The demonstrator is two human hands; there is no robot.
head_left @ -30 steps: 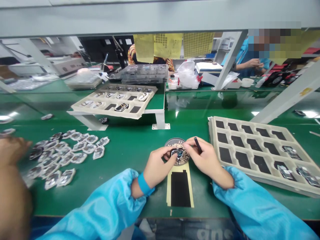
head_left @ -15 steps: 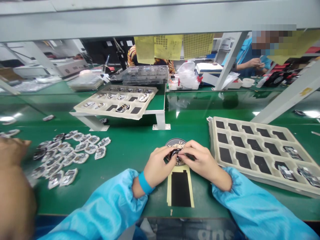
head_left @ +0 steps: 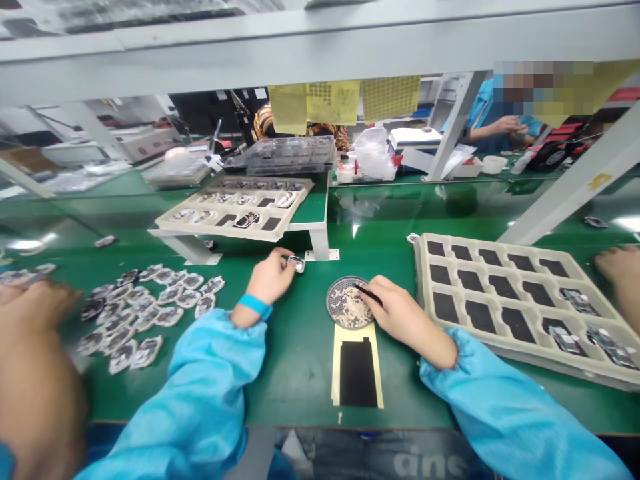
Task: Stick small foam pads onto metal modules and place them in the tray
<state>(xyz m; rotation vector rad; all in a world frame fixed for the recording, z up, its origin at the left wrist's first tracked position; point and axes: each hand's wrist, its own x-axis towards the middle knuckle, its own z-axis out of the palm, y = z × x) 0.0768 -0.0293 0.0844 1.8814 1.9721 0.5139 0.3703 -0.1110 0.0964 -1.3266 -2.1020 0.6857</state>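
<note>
Reaching forward and to the left, the person's left hand (head_left: 270,275) pinches a small, shiny silver-and-black oblong part (head_left: 297,263) between its fingertips, just in front of the foot of the raised white metal stand (head_left: 320,235). On that stand rests a tilted cream foam tray (head_left: 235,208) with a few similar parts in its pockets.

The right hand (head_left: 395,313) sits at the right edge of the round grey mesh dish of tiny pale and dark pieces (head_left: 347,303). Its fingers are closed around a thin black stick-like tool (head_left: 369,293), whose tip points over the dish. Just below the dish, a cream card with a black rectangle (head_left: 358,364) lies flat on the green bench mat (head_left: 290,347).

Half a second ago both hands met over the dish, working the shiny part together. Now they are apart: the left has carried the part away toward the stand, and the right has stayed by the dish with the tool. As a judgement, the joint work on this part looks finished.

To the left, a loose spread of flat silvery parts (head_left: 145,310) lies on the mat. To the right, a large cream tray with dark rectangular pockets (head_left: 520,293) holds a few parts near its far end. Another person's blurred hand (head_left: 35,313) is at the left edge, and one more hand (head_left: 620,267), newly in view, is at the right edge. The view has also tilted slightly upward.
</note>
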